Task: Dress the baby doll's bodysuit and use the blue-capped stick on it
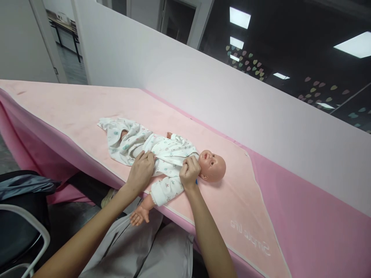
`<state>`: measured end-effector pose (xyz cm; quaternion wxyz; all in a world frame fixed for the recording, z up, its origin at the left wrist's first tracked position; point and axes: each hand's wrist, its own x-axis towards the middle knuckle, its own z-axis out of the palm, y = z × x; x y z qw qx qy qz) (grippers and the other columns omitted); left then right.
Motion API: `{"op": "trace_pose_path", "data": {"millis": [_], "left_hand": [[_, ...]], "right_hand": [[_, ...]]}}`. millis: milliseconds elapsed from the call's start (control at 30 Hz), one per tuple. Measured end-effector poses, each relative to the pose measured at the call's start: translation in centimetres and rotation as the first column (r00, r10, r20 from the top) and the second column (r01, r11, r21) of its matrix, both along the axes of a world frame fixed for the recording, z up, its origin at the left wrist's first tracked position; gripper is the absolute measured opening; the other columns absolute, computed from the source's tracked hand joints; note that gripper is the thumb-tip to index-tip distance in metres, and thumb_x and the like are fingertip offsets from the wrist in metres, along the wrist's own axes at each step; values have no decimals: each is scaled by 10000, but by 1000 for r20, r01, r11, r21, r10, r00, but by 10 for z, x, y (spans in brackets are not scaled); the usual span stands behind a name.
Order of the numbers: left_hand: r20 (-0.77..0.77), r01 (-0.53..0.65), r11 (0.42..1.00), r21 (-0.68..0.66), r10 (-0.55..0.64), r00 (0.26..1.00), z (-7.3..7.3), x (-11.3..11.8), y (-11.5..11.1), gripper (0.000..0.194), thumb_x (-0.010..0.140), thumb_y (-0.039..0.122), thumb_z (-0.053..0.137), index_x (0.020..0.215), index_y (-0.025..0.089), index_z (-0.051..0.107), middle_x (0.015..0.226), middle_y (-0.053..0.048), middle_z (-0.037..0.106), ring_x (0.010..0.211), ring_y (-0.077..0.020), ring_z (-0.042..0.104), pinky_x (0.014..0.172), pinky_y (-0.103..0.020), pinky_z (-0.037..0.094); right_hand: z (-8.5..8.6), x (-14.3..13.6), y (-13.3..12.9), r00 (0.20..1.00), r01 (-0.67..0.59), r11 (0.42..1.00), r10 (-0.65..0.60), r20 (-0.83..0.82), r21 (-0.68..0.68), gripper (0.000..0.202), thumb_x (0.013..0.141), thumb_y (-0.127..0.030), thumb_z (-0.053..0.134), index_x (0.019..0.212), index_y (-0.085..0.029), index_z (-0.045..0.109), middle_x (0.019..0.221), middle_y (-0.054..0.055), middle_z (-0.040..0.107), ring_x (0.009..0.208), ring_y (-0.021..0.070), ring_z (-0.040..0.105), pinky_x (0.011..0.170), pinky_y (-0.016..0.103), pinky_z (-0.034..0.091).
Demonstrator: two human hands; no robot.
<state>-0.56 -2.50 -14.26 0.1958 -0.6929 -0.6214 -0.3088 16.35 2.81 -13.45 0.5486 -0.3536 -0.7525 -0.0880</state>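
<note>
A baby doll [216, 167] lies on its back on a pink padded mat, its head to the right and one arm hanging over the near edge. It wears a white patterned garment [171, 148], with the front edge drawn across the chest and the lower part rumpled around the legs. My left hand [142, 170] pinches the garment's edge near the doll's waist. Closer to the neck, my right hand [189, 172] has its fingers closed on the same garment beside the chin. A small blue bit shows just past my right hand.
The pink mat [240, 216] covers a table against a white partition wall [174, 81]. At the lower left stands a black chair [20, 224] with grey cloth on it. Dark glass with heart stickers is above the wall.
</note>
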Motion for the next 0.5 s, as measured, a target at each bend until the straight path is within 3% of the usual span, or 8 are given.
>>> {"op": "trace_pose_path", "data": {"millis": [167,500], "left_hand": [[10,23,1000,17,-23,1000,-1,0,0,281,911,165,263,802,123,518,826,-129,552,793,-243,539,922,-427,364],[71,11,999,53,-14,997,0,2,1,211,906,197,329,790,137,495,758,-102,530,791,-252,518,864,-411,390]], "right_hand": [[-1,1,0,1000,5,1000,-5,12,5,125,668,-113,292,559,-173,297,563,35,408,562,111,355,546,250,268],[-3,2,1,999,-16,996,13,30,89,116,610,-87,311,524,-161,287,523,16,352,510,98,271,523,264,184]]}}
